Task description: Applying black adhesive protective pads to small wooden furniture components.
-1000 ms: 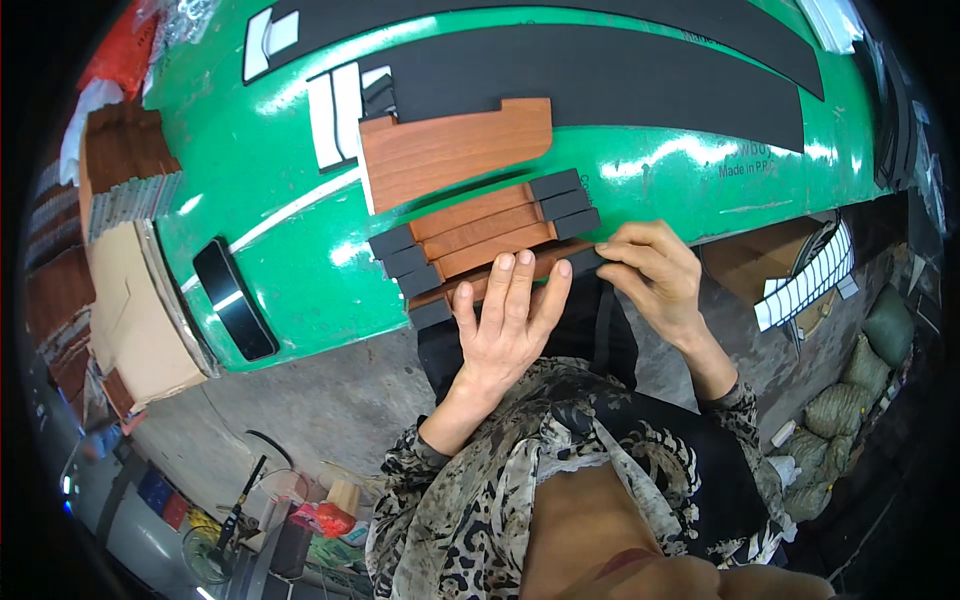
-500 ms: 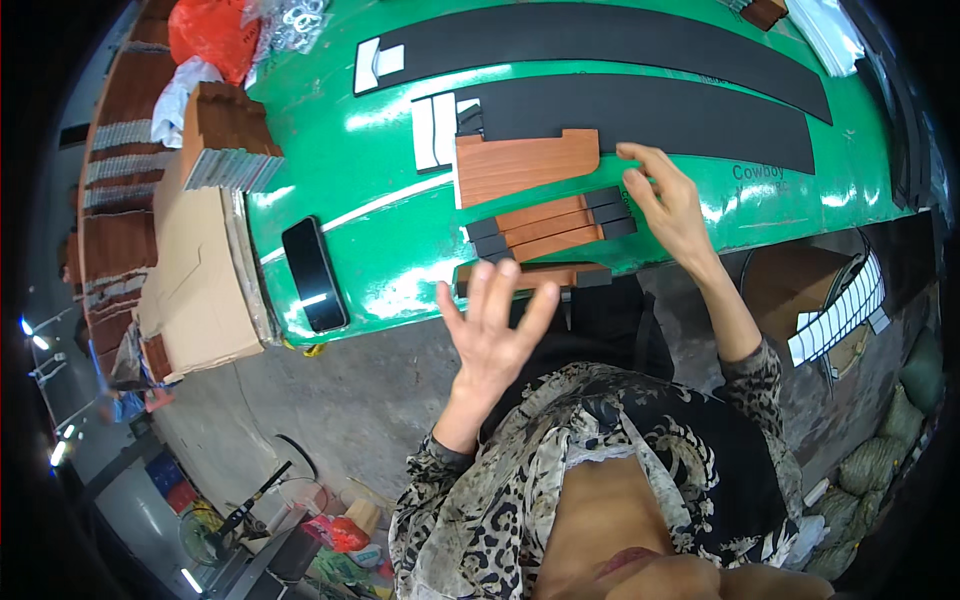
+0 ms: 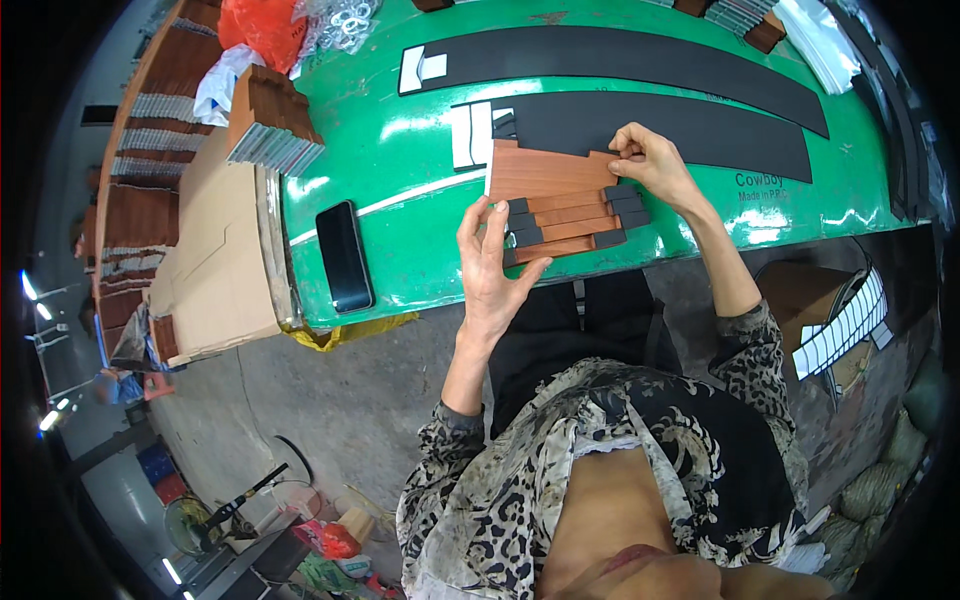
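Several brown wood-grain pieces lie near the front edge of the green table. The largest is a flat panel [image 3: 545,173] with a pale left edge and a stepped far edge. Nearer to me is a row of narrow brown strips [image 3: 570,224] with black ends. My left hand [image 3: 487,270] is at their left ends, its fingers stretched and thumb apart, not wrapped round anything. At the panel's right corner my right hand [image 3: 652,168] has thumb and forefinger pinched together; the fingertips partly hide the corner.
Two long curved black strips [image 3: 620,55] with white pieces at their left ends lie behind. A black phone [image 3: 344,257] rests on the left, near stacked brown pieces [image 3: 272,120] and cardboard [image 3: 220,270]. A red bag [image 3: 262,28] sits far left. An open box [image 3: 800,290] stands right, below the table.
My left hand has moved forward to the strips' left ends. My right hand has come to the panel's corner and pinched it. The nearest strip now sits closer to the others. The view has shifted.
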`<state>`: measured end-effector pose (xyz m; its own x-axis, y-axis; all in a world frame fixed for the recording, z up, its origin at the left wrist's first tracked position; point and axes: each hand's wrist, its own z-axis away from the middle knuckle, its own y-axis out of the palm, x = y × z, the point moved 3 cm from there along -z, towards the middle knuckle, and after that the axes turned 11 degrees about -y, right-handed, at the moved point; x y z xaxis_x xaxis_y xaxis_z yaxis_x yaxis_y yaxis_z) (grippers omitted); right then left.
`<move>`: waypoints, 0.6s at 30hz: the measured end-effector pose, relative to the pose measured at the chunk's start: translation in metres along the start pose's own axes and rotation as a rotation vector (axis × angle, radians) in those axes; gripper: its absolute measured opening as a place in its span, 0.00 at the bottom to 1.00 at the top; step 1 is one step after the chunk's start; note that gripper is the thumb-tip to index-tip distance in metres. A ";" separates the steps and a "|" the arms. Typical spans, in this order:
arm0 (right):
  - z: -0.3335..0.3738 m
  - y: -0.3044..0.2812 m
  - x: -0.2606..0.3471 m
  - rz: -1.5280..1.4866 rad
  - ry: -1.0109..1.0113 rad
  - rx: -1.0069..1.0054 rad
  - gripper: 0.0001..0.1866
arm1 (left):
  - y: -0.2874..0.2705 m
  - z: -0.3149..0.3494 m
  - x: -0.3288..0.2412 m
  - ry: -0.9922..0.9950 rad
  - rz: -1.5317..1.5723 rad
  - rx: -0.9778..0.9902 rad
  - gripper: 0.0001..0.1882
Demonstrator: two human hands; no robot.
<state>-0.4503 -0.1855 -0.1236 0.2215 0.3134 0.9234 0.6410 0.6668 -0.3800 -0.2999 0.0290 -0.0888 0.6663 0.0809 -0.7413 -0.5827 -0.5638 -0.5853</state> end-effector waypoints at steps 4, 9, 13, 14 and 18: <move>0.004 0.006 -0.011 -0.338 -0.001 -0.017 0.08 | -0.002 -0.002 0.005 0.072 -0.049 0.030 0.49; 0.004 0.014 0.008 -0.371 -0.233 -0.074 0.08 | -0.006 -0.003 0.006 0.065 -0.047 0.079 0.46; -0.010 0.007 0.023 0.273 -0.168 -0.008 0.12 | -0.006 -0.005 0.008 0.074 -0.042 0.093 0.46; -0.012 0.011 0.025 0.453 -0.141 0.111 0.16 | -0.007 -0.005 0.010 0.084 -0.036 0.113 0.46; -0.022 0.017 0.034 0.747 -0.121 0.326 0.24 | -0.008 -0.006 0.011 0.062 -0.049 0.151 0.47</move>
<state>-0.4162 -0.1783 -0.0975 0.4127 0.8105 0.4158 0.1062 0.4105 -0.9056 -0.2851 0.0294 -0.0908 0.7202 0.0513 -0.6918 -0.6093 -0.4301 -0.6662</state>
